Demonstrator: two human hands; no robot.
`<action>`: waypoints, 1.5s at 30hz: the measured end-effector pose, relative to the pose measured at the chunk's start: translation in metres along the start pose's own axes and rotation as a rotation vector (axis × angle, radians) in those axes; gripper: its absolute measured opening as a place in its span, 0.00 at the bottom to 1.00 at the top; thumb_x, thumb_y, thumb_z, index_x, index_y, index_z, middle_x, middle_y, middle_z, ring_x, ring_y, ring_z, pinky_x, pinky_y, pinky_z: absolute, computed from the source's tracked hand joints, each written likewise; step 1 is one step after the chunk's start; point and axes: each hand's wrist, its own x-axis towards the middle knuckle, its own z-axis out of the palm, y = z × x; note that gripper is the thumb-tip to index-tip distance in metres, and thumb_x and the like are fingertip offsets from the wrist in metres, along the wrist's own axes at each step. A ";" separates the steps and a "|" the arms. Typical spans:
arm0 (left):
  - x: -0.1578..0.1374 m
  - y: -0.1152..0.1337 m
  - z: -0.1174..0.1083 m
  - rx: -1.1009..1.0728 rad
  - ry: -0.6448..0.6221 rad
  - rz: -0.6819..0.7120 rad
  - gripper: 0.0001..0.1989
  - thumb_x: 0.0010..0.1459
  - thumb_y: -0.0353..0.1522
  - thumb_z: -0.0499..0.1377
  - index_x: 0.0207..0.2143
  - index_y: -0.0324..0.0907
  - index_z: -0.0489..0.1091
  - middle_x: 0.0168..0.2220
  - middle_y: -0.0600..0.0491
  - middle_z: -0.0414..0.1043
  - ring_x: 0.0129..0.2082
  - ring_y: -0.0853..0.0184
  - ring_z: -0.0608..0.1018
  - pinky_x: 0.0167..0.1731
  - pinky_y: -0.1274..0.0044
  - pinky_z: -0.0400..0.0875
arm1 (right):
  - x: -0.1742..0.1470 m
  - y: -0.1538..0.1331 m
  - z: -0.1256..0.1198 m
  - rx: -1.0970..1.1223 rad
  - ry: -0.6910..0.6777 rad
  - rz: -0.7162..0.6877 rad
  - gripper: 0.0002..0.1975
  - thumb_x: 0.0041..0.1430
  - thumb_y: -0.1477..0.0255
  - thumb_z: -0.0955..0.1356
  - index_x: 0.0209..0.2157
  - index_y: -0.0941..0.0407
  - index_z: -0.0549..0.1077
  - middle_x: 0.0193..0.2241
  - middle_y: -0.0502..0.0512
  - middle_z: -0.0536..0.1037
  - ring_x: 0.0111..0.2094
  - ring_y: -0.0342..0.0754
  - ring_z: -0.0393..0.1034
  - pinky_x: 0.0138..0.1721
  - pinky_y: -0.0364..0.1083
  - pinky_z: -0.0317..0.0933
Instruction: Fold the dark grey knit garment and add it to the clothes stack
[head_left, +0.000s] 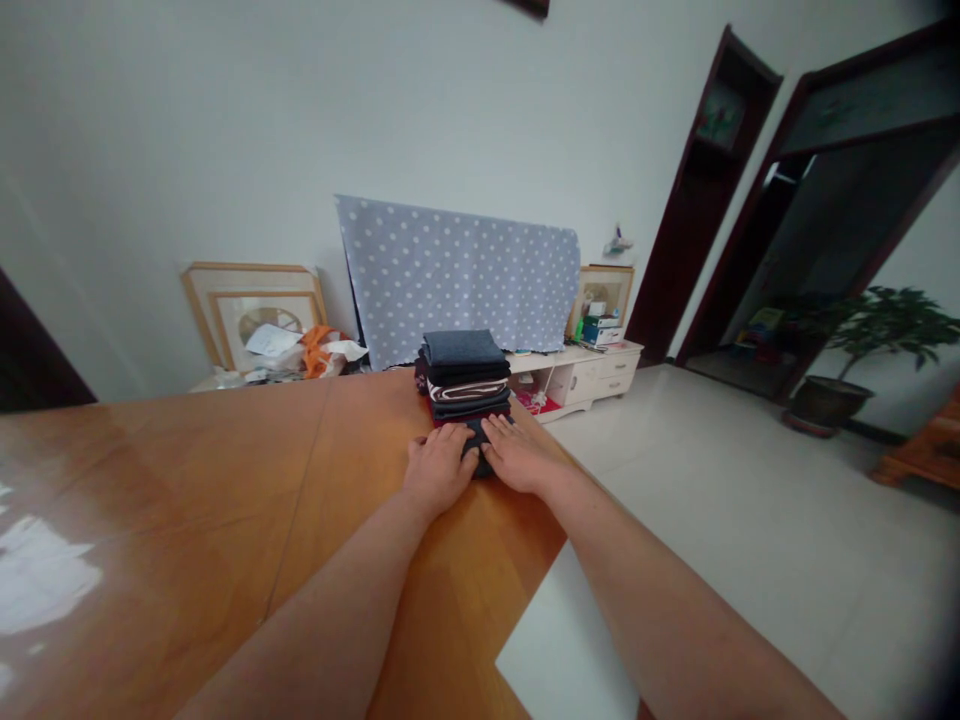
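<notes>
A small dark folded cloth (478, 464) lies on the wooden table in front of a stack of folded clothes (466, 350). My left hand (441, 462) rests palm down over its left side, fingers stretched forward. From the right, my right hand (516, 455) lies on the same cloth with its fingers extended flat. Both thumbs point inward, close to each other. The stack holds several dark pieces, one with brown and white stripes, and a grey-blue piece on top. My hands cover much of the cloth, so its kind cannot be made out.
The shiny wooden table (225, 480) ends just right of my hands. A white sheet (566, 640) lies under my right forearm at that edge. Behind stand a polka-dot cloth cover (465, 270), a white low cabinet (596, 378) and leaning frames (255, 275). A potted plant (829, 400) stands right.
</notes>
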 end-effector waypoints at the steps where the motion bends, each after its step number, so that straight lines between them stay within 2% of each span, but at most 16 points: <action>1: 0.001 -0.003 0.000 -0.018 0.031 -0.038 0.13 0.65 0.37 0.50 0.49 0.49 0.69 0.53 0.49 0.71 0.54 0.57 0.71 0.53 0.61 0.59 | 0.000 0.001 0.000 0.000 0.003 -0.003 0.32 0.70 0.63 0.52 0.69 0.66 0.48 0.69 0.65 0.45 0.70 0.56 0.37 0.68 0.54 0.38; 5: 0.006 -0.026 0.004 -0.137 0.220 -0.317 0.12 0.64 0.32 0.47 0.42 0.45 0.70 0.45 0.49 0.75 0.47 0.61 0.75 0.46 0.69 0.65 | -0.001 0.000 -0.005 -0.010 0.009 -0.011 0.32 0.70 0.63 0.53 0.68 0.67 0.50 0.69 0.66 0.49 0.70 0.55 0.40 0.67 0.53 0.40; 8: 0.011 -0.043 0.009 -0.246 0.267 -0.484 0.12 0.63 0.33 0.46 0.37 0.44 0.70 0.39 0.50 0.76 0.39 0.62 0.76 0.38 0.72 0.67 | -0.003 -0.007 -0.012 -0.041 0.052 -0.021 0.31 0.70 0.64 0.53 0.67 0.67 0.53 0.68 0.66 0.52 0.69 0.55 0.43 0.67 0.54 0.40; 13: 0.014 -0.049 0.015 -0.303 0.295 -0.514 0.11 0.62 0.33 0.48 0.35 0.44 0.70 0.35 0.50 0.76 0.37 0.63 0.76 0.37 0.73 0.67 | -0.005 -0.029 -0.018 -0.072 0.159 -0.147 0.30 0.70 0.63 0.51 0.68 0.62 0.53 0.68 0.61 0.52 0.70 0.52 0.42 0.68 0.54 0.37; 17: 0.014 -0.049 0.016 -0.348 0.312 -0.549 0.11 0.62 0.32 0.48 0.34 0.44 0.70 0.36 0.50 0.77 0.38 0.63 0.77 0.39 0.73 0.67 | -0.003 -0.037 -0.007 -0.060 0.038 -0.167 0.30 0.70 0.60 0.50 0.69 0.57 0.52 0.69 0.56 0.50 0.70 0.51 0.39 0.68 0.54 0.38; 22: 0.011 -0.046 0.014 -0.369 0.325 -0.518 0.11 0.63 0.32 0.48 0.36 0.45 0.71 0.38 0.51 0.77 0.40 0.64 0.77 0.41 0.73 0.68 | 0.000 -0.033 0.003 -0.045 -0.026 -0.126 0.31 0.71 0.59 0.49 0.69 0.57 0.51 0.70 0.54 0.48 0.70 0.51 0.37 0.68 0.55 0.37; 25: 0.007 -0.033 0.008 -0.327 0.309 -0.367 0.12 0.63 0.31 0.49 0.41 0.46 0.72 0.44 0.53 0.77 0.45 0.64 0.76 0.46 0.72 0.66 | 0.001 -0.033 0.002 -0.033 -0.023 -0.129 0.30 0.71 0.60 0.51 0.69 0.57 0.51 0.70 0.55 0.49 0.70 0.51 0.37 0.68 0.55 0.37; 29: 0.002 -0.016 -0.003 -0.190 0.177 -0.192 0.13 0.62 0.33 0.52 0.44 0.51 0.74 0.47 0.54 0.77 0.50 0.60 0.73 0.50 0.66 0.63 | 0.002 -0.032 -0.005 0.012 0.017 -0.159 0.29 0.71 0.61 0.52 0.68 0.55 0.53 0.68 0.56 0.54 0.69 0.52 0.43 0.66 0.56 0.43; 31: 0.001 -0.012 -0.005 -0.141 0.127 -0.178 0.13 0.61 0.34 0.53 0.44 0.52 0.74 0.46 0.55 0.77 0.52 0.58 0.72 0.50 0.64 0.61 | 0.002 -0.028 -0.011 0.017 0.088 -0.132 0.27 0.70 0.65 0.53 0.66 0.56 0.59 0.66 0.57 0.60 0.67 0.52 0.50 0.65 0.55 0.46; 34: 0.001 -0.010 -0.005 -0.102 0.126 -0.169 0.12 0.60 0.34 0.54 0.44 0.52 0.74 0.47 0.54 0.77 0.53 0.56 0.70 0.49 0.63 0.60 | 0.001 -0.019 -0.016 -0.026 0.202 -0.020 0.26 0.69 0.69 0.53 0.62 0.61 0.66 0.62 0.61 0.66 0.65 0.53 0.56 0.65 0.53 0.47; 38: 0.000 -0.010 -0.003 -0.064 0.115 -0.144 0.12 0.59 0.36 0.55 0.44 0.53 0.75 0.48 0.54 0.77 0.52 0.54 0.70 0.48 0.61 0.59 | 0.001 -0.010 -0.011 -0.053 0.146 0.010 0.26 0.68 0.69 0.56 0.62 0.66 0.65 0.62 0.65 0.65 0.64 0.55 0.57 0.65 0.52 0.48; 41: 0.000 -0.009 -0.004 -0.053 0.107 -0.136 0.11 0.60 0.37 0.55 0.43 0.52 0.74 0.48 0.54 0.76 0.51 0.54 0.70 0.47 0.62 0.60 | 0.001 -0.004 -0.009 0.002 0.197 0.023 0.25 0.68 0.69 0.56 0.61 0.63 0.67 0.61 0.63 0.67 0.62 0.54 0.61 0.63 0.50 0.51; 45: 0.001 -0.011 -0.005 -0.044 0.153 -0.157 0.12 0.63 0.38 0.52 0.44 0.51 0.73 0.48 0.51 0.75 0.51 0.55 0.70 0.47 0.63 0.61 | -0.002 0.013 -0.019 0.105 0.398 0.268 0.24 0.70 0.64 0.54 0.58 0.53 0.71 0.52 0.58 0.76 0.52 0.53 0.71 0.52 0.48 0.61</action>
